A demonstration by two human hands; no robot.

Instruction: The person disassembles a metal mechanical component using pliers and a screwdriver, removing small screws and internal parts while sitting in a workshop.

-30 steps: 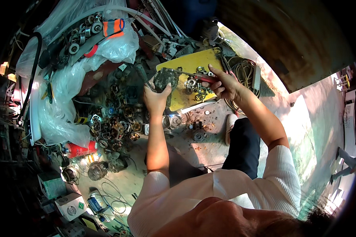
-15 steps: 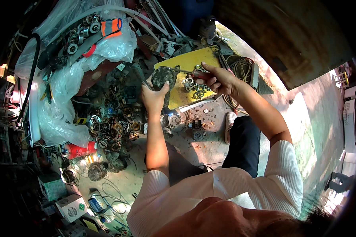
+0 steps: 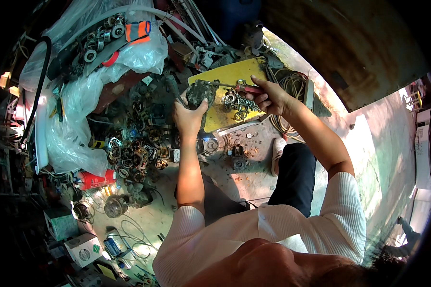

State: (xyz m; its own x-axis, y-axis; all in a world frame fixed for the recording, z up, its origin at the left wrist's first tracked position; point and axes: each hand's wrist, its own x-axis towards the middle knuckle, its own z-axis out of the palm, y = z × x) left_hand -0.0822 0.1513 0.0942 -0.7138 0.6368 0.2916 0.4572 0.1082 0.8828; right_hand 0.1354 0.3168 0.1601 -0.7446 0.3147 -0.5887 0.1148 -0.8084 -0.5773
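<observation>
My left hand (image 3: 188, 115) is wrapped round a dark, greasy block-shaped metal part (image 3: 199, 94), its thumb pressed on the near side. In my right hand (image 3: 271, 97) is a screwdriver (image 3: 248, 89) with a red handle and a long thin shaft. The shaft points left, and its tip reaches the upper right of the dark part; whether it sits in a screw cannot be made out. Below the shaft, small metal rings and fittings (image 3: 239, 106) lie in a heap on a yellow board (image 3: 227, 71).
Left of my arm spreads a pile of stripped metal parts (image 3: 138, 155), with clear plastic sheeting (image 3: 74, 136) beyond. A red canister (image 3: 96, 180) and boxes (image 3: 84, 250) stand lower left. Coiled hose (image 3: 292, 83) lies right of the board. A rusty panel (image 3: 349, 43) fills the upper right.
My right hand has shifted slightly right, its fingers eased along the screwdriver, so more of the red handle shows. The left hand and dark part have barely moved.
</observation>
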